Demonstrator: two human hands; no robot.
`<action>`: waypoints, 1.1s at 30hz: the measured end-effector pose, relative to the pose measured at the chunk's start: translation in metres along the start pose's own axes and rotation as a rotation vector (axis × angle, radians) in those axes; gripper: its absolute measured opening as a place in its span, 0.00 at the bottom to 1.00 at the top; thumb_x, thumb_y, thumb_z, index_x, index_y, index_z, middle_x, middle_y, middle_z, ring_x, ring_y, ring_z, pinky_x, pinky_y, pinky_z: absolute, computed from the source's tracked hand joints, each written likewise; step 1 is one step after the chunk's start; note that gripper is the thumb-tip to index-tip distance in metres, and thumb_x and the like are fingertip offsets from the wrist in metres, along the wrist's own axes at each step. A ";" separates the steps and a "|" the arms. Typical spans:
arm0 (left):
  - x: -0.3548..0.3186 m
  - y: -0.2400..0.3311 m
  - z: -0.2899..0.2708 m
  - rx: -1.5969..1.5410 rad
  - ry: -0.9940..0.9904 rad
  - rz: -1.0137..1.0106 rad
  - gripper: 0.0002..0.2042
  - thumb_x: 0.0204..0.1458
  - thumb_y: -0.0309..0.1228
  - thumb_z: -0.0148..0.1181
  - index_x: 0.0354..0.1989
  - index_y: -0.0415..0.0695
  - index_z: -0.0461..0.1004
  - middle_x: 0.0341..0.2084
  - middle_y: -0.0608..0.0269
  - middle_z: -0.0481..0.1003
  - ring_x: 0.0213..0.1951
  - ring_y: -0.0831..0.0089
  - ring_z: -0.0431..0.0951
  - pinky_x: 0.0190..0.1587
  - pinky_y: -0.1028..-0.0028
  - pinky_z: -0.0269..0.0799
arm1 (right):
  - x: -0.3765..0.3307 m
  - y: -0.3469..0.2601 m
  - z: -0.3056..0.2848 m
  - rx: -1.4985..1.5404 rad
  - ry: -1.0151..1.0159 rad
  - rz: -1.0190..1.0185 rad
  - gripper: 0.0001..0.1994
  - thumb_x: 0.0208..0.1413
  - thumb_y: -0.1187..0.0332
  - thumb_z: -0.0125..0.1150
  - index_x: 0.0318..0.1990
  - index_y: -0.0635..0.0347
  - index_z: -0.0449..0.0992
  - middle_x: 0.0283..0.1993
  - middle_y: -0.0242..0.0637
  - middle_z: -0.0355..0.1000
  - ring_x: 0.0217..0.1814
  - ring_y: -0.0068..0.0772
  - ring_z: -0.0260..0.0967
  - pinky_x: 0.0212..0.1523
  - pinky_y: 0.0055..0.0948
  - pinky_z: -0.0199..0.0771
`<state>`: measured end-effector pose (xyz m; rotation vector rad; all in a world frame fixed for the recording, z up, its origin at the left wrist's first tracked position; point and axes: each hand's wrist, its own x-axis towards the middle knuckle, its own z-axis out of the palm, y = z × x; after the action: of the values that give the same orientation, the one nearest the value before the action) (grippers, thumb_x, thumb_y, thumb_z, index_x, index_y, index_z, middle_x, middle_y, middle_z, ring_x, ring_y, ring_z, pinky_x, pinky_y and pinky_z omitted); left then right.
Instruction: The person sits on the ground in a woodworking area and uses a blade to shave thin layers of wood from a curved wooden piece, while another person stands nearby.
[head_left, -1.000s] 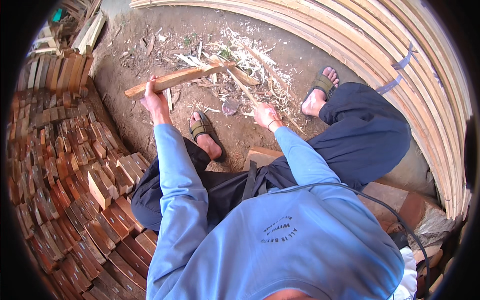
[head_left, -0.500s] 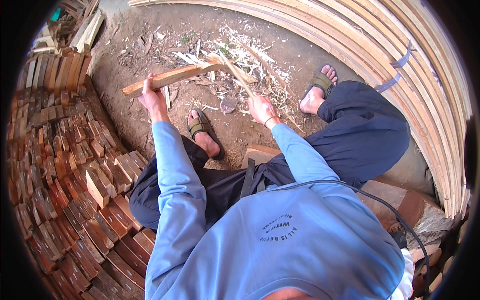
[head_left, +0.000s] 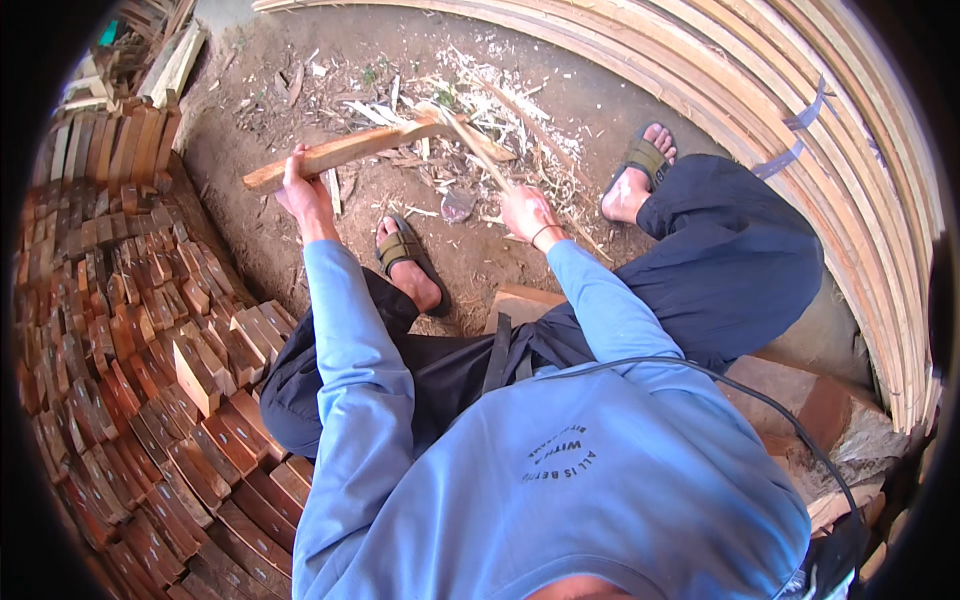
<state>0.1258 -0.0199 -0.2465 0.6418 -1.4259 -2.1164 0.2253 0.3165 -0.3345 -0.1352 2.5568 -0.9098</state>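
Note:
My left hand [head_left: 306,200] is closed around the near end of a piece of wood [head_left: 350,150], which slants away to the right above the dirt. In my right hand [head_left: 529,214] is the lower end of a light wooden handle [head_left: 478,153]. That handle runs up and left, and its far end meets the wood's far end. What is fixed at that end cannot be made out clearly. Pale shavings [head_left: 505,110] lie scattered under and around the wood.
Tightly stacked small wooden blocks [head_left: 150,330] fill the left side. Long bundled planks [head_left: 740,80] curve along the far and right sides. My sandalled feet [head_left: 410,270] stand on the dirt, either side of the handle. A dark cable [head_left: 765,398] crosses my right side.
My right hand has shifted very slightly to the right with the handle. My left hand and the wood have barely moved.

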 end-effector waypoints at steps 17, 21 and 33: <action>0.001 0.003 0.002 0.000 0.017 -0.010 0.14 0.48 0.26 0.60 0.42 0.31 0.74 0.41 0.54 0.77 0.46 0.66 0.75 0.54 0.67 0.67 | 0.006 0.018 0.021 0.014 -0.101 0.113 0.13 0.57 0.64 0.53 0.33 0.67 0.79 0.30 0.57 0.74 0.34 0.57 0.75 0.37 0.47 0.75; -0.004 0.004 0.002 -0.018 0.030 -0.025 0.15 0.46 0.23 0.62 0.41 0.29 0.72 0.40 0.51 0.77 0.45 0.64 0.77 0.52 0.66 0.69 | 0.002 0.003 0.006 0.094 0.218 -0.048 0.11 0.55 0.66 0.53 0.28 0.64 0.76 0.26 0.54 0.73 0.31 0.56 0.73 0.36 0.46 0.74; -0.010 0.000 0.011 0.008 0.023 -0.017 0.11 0.49 0.26 0.59 0.40 0.33 0.77 0.38 0.56 0.77 0.45 0.68 0.75 0.53 0.68 0.66 | -0.013 -0.005 -0.001 0.117 0.153 0.095 0.11 0.56 0.67 0.54 0.29 0.64 0.80 0.30 0.51 0.77 0.33 0.50 0.77 0.39 0.46 0.77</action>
<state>0.1260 -0.0058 -0.2415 0.6817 -1.4217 -2.1111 0.2361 0.3162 -0.3259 0.0925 2.6143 -1.0665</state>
